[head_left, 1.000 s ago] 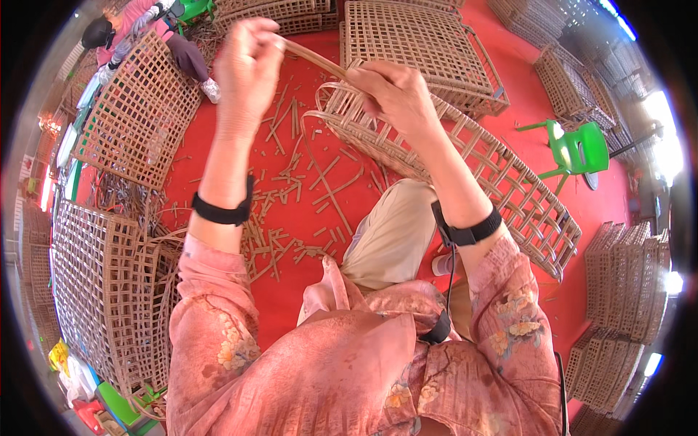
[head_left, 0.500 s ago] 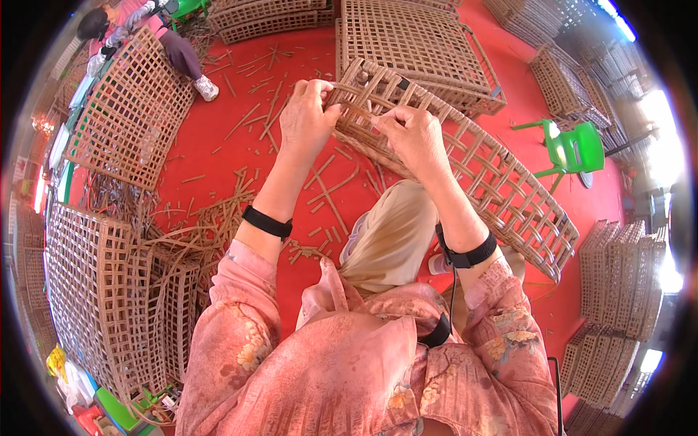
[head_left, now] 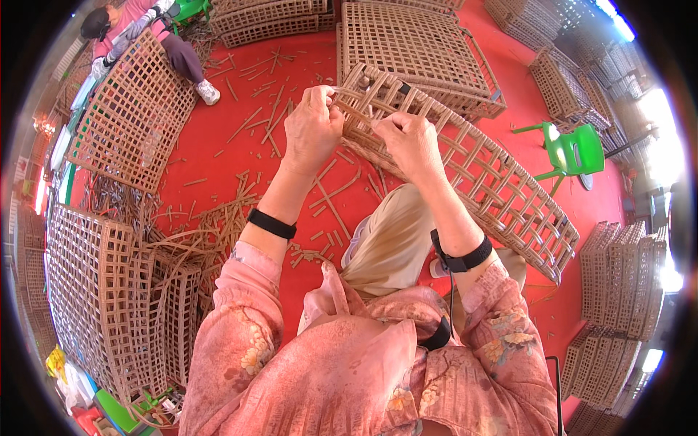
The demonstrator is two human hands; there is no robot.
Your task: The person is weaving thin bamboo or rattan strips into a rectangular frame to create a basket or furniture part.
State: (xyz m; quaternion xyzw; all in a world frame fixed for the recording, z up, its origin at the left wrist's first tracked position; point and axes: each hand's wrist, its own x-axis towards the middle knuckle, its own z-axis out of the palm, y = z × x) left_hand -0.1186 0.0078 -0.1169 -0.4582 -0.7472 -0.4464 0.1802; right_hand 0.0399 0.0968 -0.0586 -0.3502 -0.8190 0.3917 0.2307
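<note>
A long brown woven lattice panel (head_left: 502, 185) slants from upper middle to lower right in front of me, its near end by my hands. At that end my left hand (head_left: 314, 120) is closed, thumb and fingers pinching a flat brown weaving strip (head_left: 354, 110). My right hand (head_left: 408, 142) pinches the same strip a little to the right, thumb against the index finger. Between the two hands the strip runs short and slightly slanted across the panel's end. The exact fingertip contact is partly hidden.
Cut strips (head_left: 218, 218) litter the red floor (head_left: 240, 152). Woven panels (head_left: 94, 291) stand at left, with a stack (head_left: 407, 51) beyond. A green chair (head_left: 578, 149) stands right, and more panels (head_left: 622, 280) line that side. Another person (head_left: 131, 25) sits far left behind a lattice panel.
My left hand has shifted slightly right and down and turned, still pinching the strip. My right hand has moved a little down and left. The panel's near end has dipped slightly.
</note>
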